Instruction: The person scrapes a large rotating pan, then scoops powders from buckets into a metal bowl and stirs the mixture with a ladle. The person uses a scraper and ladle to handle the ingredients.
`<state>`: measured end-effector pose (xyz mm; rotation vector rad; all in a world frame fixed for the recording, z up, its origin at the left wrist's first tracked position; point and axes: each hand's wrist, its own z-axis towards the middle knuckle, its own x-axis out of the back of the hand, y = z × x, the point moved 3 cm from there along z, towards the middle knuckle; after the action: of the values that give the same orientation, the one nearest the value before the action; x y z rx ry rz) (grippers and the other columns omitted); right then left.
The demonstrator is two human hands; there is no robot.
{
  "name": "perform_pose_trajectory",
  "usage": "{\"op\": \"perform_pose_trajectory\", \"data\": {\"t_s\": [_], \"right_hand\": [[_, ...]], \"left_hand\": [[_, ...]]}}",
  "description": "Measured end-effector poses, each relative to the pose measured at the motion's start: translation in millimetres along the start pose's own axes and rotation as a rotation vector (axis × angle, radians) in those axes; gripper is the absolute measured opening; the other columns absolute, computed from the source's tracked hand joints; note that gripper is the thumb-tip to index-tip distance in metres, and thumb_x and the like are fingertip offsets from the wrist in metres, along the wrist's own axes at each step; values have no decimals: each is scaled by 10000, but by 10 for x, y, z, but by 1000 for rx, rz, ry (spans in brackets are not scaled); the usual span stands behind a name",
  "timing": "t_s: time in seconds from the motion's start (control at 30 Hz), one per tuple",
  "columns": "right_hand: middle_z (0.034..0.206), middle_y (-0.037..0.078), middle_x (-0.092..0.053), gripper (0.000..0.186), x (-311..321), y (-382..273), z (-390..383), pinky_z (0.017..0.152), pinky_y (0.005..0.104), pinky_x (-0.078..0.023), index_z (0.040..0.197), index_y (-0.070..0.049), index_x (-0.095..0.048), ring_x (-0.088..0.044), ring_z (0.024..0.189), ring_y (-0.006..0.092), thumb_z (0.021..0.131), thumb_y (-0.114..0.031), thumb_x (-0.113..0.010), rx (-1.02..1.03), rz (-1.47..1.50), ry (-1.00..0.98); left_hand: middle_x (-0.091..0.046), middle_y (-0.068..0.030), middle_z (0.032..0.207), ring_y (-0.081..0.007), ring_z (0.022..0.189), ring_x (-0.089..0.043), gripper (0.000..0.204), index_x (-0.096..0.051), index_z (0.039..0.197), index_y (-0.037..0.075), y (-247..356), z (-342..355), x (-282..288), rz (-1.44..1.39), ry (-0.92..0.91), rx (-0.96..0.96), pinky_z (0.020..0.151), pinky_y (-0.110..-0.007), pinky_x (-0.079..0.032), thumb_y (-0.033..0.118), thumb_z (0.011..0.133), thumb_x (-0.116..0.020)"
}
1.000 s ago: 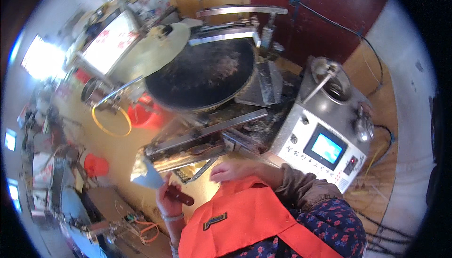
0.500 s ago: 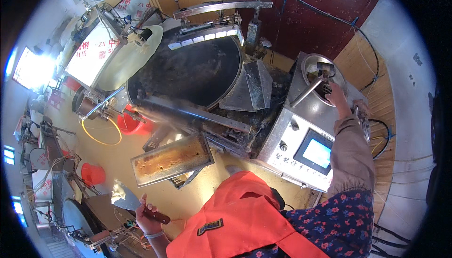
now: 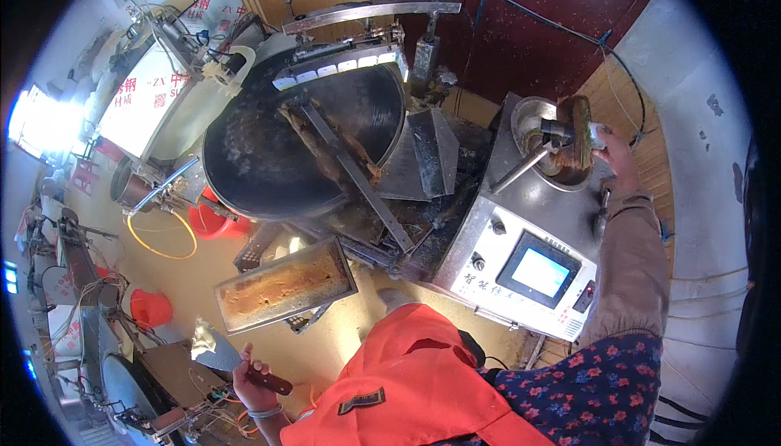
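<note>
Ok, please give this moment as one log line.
left hand: holds brown-handled metal scraper; right hand: holds brown block-shaped tool at round metal bowl; straight metal bar: over round black griddle

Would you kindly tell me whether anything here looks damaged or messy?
The white wall at the right has dark patches, perhaps chipped paint. Pale scraps cling to the scraper in the left hand, so its blade looks uncleaned.

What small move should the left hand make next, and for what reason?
Perhaps tilt the scraper in the left hand over the rectangular metal tray, to let the pale scrap slide off: the scrap sits at the scraper's far end, and the tray, smeared orange-brown inside, appears close beside it in this view.
</note>
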<state>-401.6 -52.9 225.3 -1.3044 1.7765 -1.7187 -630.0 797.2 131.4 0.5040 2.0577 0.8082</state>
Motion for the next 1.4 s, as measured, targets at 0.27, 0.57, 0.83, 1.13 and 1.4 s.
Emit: {"op": "perform_pose_trajectory", "data": {"t_s": [0.27,0.57,0.83,1.13,1.4], "right_hand": [[1072,69,-537,306,195,-727,-98,752,350,-521,1092,-64,-547,-543,914,217,846,-231,-615,31,424,-27],[1131,103,-467,374,-1553,-2315,-524,781,327,-541,1101,-78,-513,-525,969,224,809,-255,-667,191,497,-313],[1037,53,-573,340,-4585,-1438,17,708,429,-493,1042,-122,-596,-537,959,223,760,-305,-649,128,-140,-471],[1012,217,-556,379,-6439,-137,489,819,466,-442,1046,-51,-534,-535,984,397,831,-363,-556,579,-875,-272],[944,211,-616,380,-6643,-26,667,736,451,-461,1056,-51,-575,-583,899,367,851,-371,-551,612,-823,-464]], "left_hand": [[-567,-141,1096,-137,631,-542,214,-534,976,-14,79,45,322,-42,52,46,543,-263,-456,93,799,-482],[-556,-127,1064,-137,625,-539,206,-537,942,0,318,9,573,-18,59,-6,544,-262,-443,83,755,-504],[-603,-126,1047,-120,606,-522,246,-542,991,-25,391,21,431,-84,184,-90,492,-248,-437,103,788,-493],[-542,-107,1105,-100,570,-525,170,-489,947,21,222,173,132,-91,361,-106,470,-225,-456,100,799,-467],[-499,-99,1144,-87,566,-514,148,-479,924,24,375,379,-30,-33,394,-115,481,-228,-450,93,793,-472]]}}
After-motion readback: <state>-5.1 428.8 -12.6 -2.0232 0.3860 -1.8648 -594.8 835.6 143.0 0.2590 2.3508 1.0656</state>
